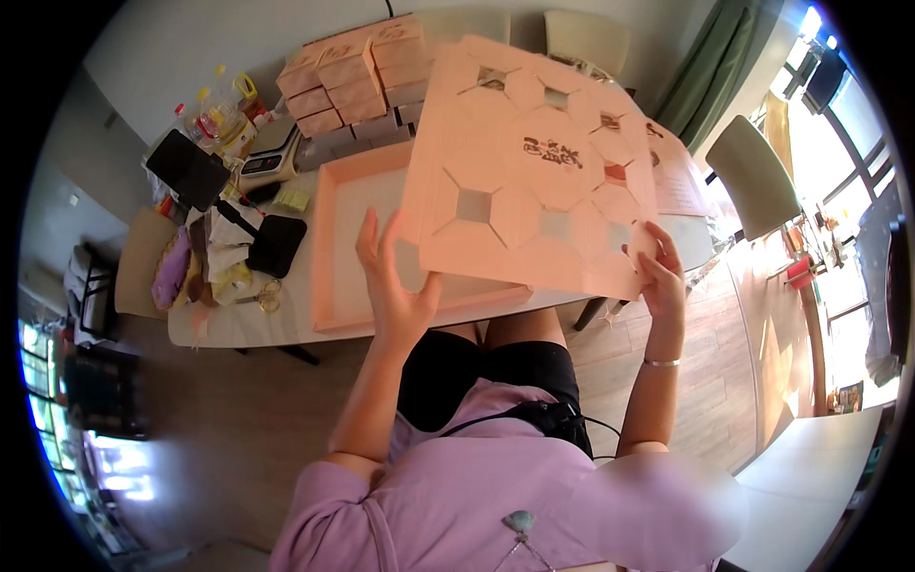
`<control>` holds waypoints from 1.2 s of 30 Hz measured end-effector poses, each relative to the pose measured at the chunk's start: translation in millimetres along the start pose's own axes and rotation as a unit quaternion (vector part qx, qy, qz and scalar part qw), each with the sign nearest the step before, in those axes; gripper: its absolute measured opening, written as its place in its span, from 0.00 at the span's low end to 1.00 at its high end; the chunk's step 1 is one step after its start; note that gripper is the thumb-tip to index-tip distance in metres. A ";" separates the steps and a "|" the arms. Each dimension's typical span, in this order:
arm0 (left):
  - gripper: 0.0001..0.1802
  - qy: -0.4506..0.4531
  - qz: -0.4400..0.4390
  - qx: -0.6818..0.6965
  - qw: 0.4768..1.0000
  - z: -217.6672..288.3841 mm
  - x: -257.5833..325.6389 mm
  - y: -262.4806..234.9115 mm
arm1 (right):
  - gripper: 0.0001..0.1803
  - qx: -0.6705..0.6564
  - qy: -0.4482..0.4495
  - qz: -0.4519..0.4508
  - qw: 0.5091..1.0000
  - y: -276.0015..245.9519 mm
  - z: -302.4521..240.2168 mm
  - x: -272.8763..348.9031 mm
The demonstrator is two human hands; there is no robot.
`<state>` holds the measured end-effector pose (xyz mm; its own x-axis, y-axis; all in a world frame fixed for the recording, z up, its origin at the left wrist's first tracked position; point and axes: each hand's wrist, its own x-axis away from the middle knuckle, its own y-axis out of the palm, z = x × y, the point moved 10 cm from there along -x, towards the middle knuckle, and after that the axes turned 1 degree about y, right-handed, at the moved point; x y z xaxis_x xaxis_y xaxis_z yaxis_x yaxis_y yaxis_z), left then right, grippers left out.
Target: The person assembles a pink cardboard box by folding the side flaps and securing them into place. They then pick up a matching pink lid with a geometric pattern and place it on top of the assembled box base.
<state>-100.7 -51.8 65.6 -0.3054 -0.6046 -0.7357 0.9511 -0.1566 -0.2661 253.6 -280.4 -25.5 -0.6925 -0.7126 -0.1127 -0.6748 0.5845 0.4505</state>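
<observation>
Above the near edge of the tabletop (238, 329), the person holds a large pink cardboard lid (534, 162) with cut-out windows, tilted up over the open pink box tray (329, 248) that lies on the table. The left hand (396, 286) is spread wide, with the fingers behind the lid's lower left edge and the thumb near its front; I cannot tell how firmly it presses. The right hand (658, 272) pinches the lower right corner with bent fingers. Both grips sit low on a wide sheet, so I judge the lid can bend or slip, and a corner may crease. At the far edge, a stack of pink boxes (353, 71) stands close behind the lid, and a swing could knock them.
</observation>
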 end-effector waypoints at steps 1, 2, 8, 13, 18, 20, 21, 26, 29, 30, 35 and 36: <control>0.34 -0.084 0.015 0.033 0.996 -18.7 4.6 0.8 | 0.29 -0.009 0.007 -0.009 1.000 0.3 9.7 -6.9; 0.34 -0.187 -0.021 0.218 0.958 -41.8 11.4 14.5 | 0.29 -0.017 0.014 -0.017 1.000 -0.2 18.1 -11.9; 0.25 -0.404 -0.084 0.492 0.767 -56.5 32.3 65.8 | 0.29 -0.011 0.062 -0.022 0.998 -8.6 44.9 -22.2; 0.18 -0.396 -0.110 0.416 0.811 -67.9 37.9 85.2 | 0.27 0.074 0.094 0.008 0.993 -13.6 42.7 -16.2; 0.19 -0.376 -0.087 0.434 0.814 -57.1 40.3 99.0 | 0.20 0.649 -0.163 0.166 0.724 44.7 -40.3 9.6; 0.19 -0.362 -0.081 0.440 0.818 -49.6 40.3 103.1 | 0.25 0.610 -0.246 0.077 0.750 106.8 -54.3 18.8; 0.19 -0.357 -0.078 0.443 0.818 -47.3 42.1 105.1 | 0.28 0.531 -0.217 0.014 0.819 129.0 -43.8 19.9; 0.18 -0.371 -0.103 0.469 0.795 -27.2 45.0 107.9 | 0.34 0.533 -0.290 -0.187 0.773 224.2 -9.0 30.5; 0.17 -0.356 -0.115 0.483 0.792 -23.0 48.3 102.7 | 0.34 0.503 -0.292 -0.197 0.789 231.2 -1.6 28.4; 0.17 -0.339 -0.121 0.476 0.802 -20.7 45.6 99.3 | 0.34 0.490 -0.293 -0.196 0.797 232.7 -1.3 27.7; 0.15 -0.317 -0.160 0.426 0.832 -16.7 40.9 92.0 | 0.31 0.434 -0.244 -0.234 0.835 236.5 -6.9 27.3; 0.15 -0.305 -0.163 0.419 0.839 -17.4 40.2 91.3 | 0.30 0.425 -0.240 -0.239 0.840 236.5 -7.9 26.8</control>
<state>-26.9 -76.8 0.8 -0.7190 -0.6699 -0.1850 0.5971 -0.7317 0.3288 77.5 -164.4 85.0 -0.1763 -0.8253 -0.5365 -0.7020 0.4875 -0.5192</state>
